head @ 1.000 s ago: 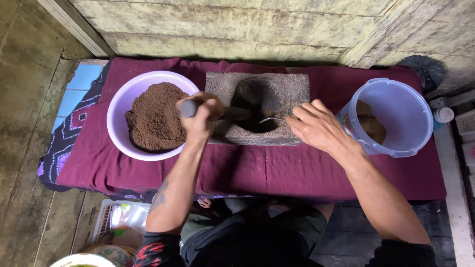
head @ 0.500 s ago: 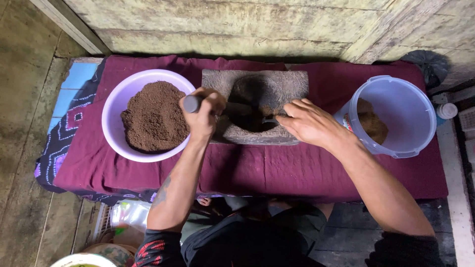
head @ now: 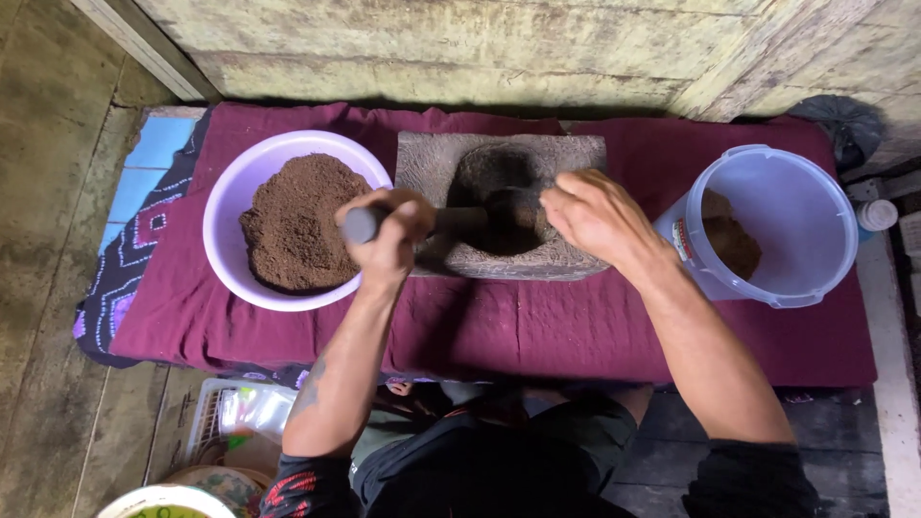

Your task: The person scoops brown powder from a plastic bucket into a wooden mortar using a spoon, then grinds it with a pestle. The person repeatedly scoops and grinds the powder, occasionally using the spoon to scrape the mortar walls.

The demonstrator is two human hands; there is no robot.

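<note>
A square stone mortar (head: 427,158) with a round hollow sits in the middle of a maroon cloth (head: 537,326). My left hand (head: 389,230) is shut on the handle of a dark pestle (head: 460,219), whose head lies in the hollow. Over the mortar's right side, my right hand (head: 600,219) has its fingers curled at the hollow's edge; what it holds, if anything, is hidden. A lilac bowl (head: 225,206) heaped with brown powder (head: 297,223) stands left of the mortar.
A clear plastic bucket (head: 801,245) with some brown powder inside stands on the right. A weathered wooden wall (head: 480,48) runs behind. A patterned mat (head: 125,249) lies under the cloth's left end. Bags and containers (head: 240,412) lie on the floor near my legs.
My right hand has moved left, from beside the mortar's right rim to over the hollow. My left hand keeps its grip on the pestle.
</note>
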